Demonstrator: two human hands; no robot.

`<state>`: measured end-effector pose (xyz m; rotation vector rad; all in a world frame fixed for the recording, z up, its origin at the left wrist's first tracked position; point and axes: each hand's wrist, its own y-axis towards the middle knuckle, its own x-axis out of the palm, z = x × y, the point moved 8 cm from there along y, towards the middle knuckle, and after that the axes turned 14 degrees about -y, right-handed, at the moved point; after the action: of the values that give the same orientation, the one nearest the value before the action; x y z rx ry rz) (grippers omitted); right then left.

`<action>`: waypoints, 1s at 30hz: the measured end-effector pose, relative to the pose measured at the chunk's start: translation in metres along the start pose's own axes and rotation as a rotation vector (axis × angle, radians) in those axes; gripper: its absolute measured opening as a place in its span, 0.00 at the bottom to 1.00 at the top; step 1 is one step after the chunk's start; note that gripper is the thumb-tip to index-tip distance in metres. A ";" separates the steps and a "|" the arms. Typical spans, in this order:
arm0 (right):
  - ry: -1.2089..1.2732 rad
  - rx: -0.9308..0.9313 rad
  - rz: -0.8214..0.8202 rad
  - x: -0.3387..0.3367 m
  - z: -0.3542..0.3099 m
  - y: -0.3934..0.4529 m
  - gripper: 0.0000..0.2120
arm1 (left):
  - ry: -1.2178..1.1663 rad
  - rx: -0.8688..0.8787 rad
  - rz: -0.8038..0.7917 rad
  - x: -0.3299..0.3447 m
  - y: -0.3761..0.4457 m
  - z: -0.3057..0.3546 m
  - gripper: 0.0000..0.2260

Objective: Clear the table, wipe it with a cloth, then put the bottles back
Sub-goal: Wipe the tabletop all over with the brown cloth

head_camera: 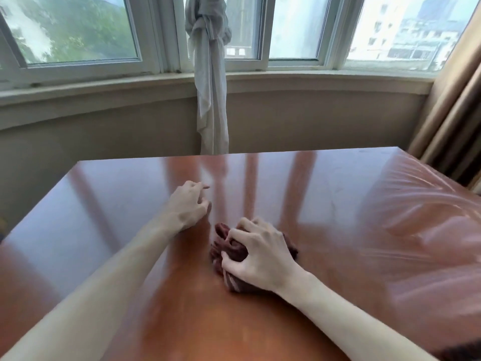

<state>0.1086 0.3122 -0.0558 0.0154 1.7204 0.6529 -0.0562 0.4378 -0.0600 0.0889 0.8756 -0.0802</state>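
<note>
Wiping is occupying me now: my right hand [256,252] is bunching the crumpled dark maroon cloth [229,254] in its grip at the middle of the glossy reddish-brown wooden worktop [104,217], while my left hand [188,204] is hovering loosely curled, holding nothing. Clearing is looking done, judging by the bare top. No bottles or containers are showing, so putting them back is remaining.

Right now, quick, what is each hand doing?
Left hand: loosely curled, holding nothing.
Right hand: gripping the bunched dark red cloth on the glossy brown wooden table.
</note>
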 end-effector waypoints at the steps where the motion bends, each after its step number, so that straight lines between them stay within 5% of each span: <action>1: 0.017 -0.037 -0.023 -0.011 -0.012 -0.026 0.12 | 0.012 0.013 -0.026 0.003 -0.018 0.009 0.21; 5: -0.001 -0.017 -0.112 -0.030 -0.002 -0.055 0.13 | 0.024 0.082 -0.059 0.010 -0.097 0.034 0.22; 11: -0.163 0.423 -0.078 -0.003 0.014 0.028 0.18 | 0.104 0.054 0.086 -0.003 -0.183 0.012 0.19; 16: 0.001 0.080 -0.061 -0.029 -0.065 -0.068 0.14 | 0.076 0.043 0.167 0.003 -0.219 0.009 0.19; 23: -0.220 0.483 -0.010 -0.052 0.037 -0.055 0.17 | 0.111 0.163 0.136 0.046 -0.235 0.035 0.24; 27: -0.112 0.275 -0.019 -0.044 -0.034 -0.087 0.16 | 0.076 0.150 0.163 0.051 -0.237 0.028 0.30; 30: -0.083 0.305 0.000 -0.077 -0.007 -0.142 0.15 | 0.068 0.137 0.177 0.050 -0.238 0.028 0.29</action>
<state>0.1700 0.1625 -0.0467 0.2528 1.7241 0.3801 -0.0284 0.1962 -0.0915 0.2982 0.9262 0.0287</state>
